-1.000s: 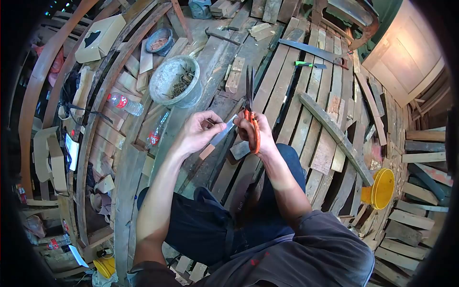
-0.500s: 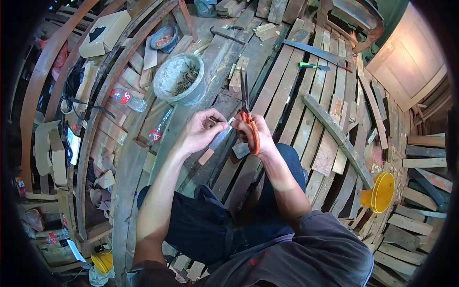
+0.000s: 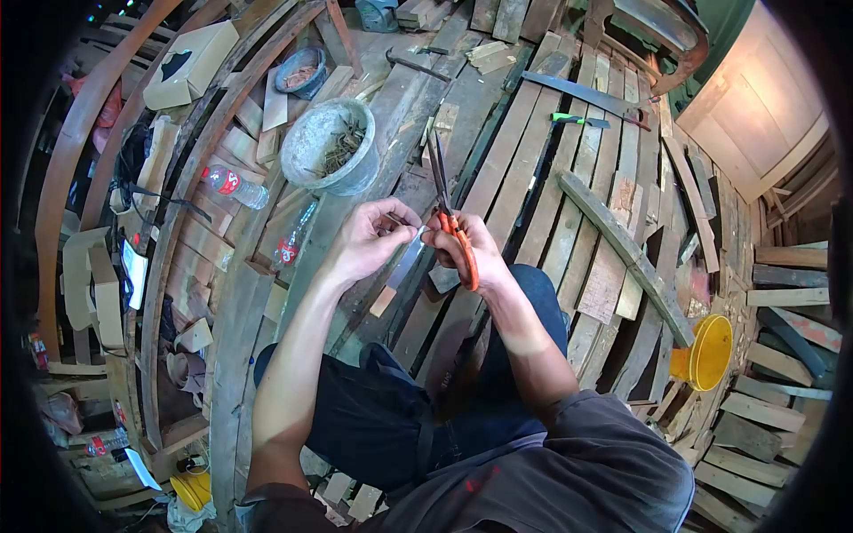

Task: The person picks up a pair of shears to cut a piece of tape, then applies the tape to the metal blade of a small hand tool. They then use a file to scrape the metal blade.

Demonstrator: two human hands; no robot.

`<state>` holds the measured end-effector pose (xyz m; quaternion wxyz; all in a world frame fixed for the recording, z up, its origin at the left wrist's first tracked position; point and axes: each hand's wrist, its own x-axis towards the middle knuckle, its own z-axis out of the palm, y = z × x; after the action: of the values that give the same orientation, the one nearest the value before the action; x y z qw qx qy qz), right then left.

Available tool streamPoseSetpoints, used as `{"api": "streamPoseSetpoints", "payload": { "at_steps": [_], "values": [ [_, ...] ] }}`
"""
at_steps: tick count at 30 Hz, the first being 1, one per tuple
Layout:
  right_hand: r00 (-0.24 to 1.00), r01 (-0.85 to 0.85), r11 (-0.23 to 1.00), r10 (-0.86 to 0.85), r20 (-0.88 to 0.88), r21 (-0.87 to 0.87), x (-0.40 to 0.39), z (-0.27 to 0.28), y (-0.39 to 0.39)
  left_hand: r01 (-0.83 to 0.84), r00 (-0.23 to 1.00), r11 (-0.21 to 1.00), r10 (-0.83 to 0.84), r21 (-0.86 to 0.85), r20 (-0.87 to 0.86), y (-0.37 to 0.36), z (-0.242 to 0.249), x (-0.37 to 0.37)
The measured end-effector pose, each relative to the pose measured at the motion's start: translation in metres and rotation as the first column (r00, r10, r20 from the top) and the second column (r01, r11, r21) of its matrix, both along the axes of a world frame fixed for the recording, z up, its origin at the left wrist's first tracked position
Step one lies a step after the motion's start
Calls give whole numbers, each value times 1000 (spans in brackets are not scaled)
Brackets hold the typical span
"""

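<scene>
Both hands meet in front of my knees. My right hand (image 3: pixel 480 238) is closed round scissors (image 3: pixel 467 258) with orange handles; their dark blades point up and away from me. Thumb and forefinger of my left hand (image 3: pixel 366 242) pinch a small, pale strip (image 3: pixel 417 235), whose other end reaches the right fingertips. Just below the hands lies a flat grey piece (image 3: pixel 406 265) with a light wooden end, overlapping the left fingers in this view. Beyond my left hand stands a grey bucket (image 3: pixel 298 147) with dark scraps inside.
Wooden slats (image 3: pixel 506 178) form the floor. A handsaw (image 3: pixel 577 93), a green-handled knife (image 3: pixel 577 120) and a long loose beam (image 3: pixel 622 249) lie to the right, near a yellow bucket (image 3: pixel 713 355). Plastic bottles (image 3: pixel 235 186), a small blue basin (image 3: pixel 302 73) and a hammer (image 3: pixel 418 67) are left and ahead.
The scissors have tilted slightly left with my right hand, and the fingertips of both hands have shifted a little. The scissors and pinched strip stay held.
</scene>
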<state>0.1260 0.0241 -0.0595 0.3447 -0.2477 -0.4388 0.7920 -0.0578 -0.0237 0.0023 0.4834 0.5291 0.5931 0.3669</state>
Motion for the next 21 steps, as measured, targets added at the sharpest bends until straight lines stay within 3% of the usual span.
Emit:
{"api": "streamPoseSetpoints", "payload": {
  "at_steps": [15,18,21],
  "values": [
    [999,-51,999,51,20,11,-5,2,-2,-25,996,999,22,43,83,-5,-6,-5],
    [999,-32,999,33,-14,19,-4,0,0,2,998,1000,-3,13,58,-5,2,-2],
    [1000,-9,999,10,-22,48,0,-3,5,13,993,992,2,-128,115,-4,4,-4]
  ]
}}
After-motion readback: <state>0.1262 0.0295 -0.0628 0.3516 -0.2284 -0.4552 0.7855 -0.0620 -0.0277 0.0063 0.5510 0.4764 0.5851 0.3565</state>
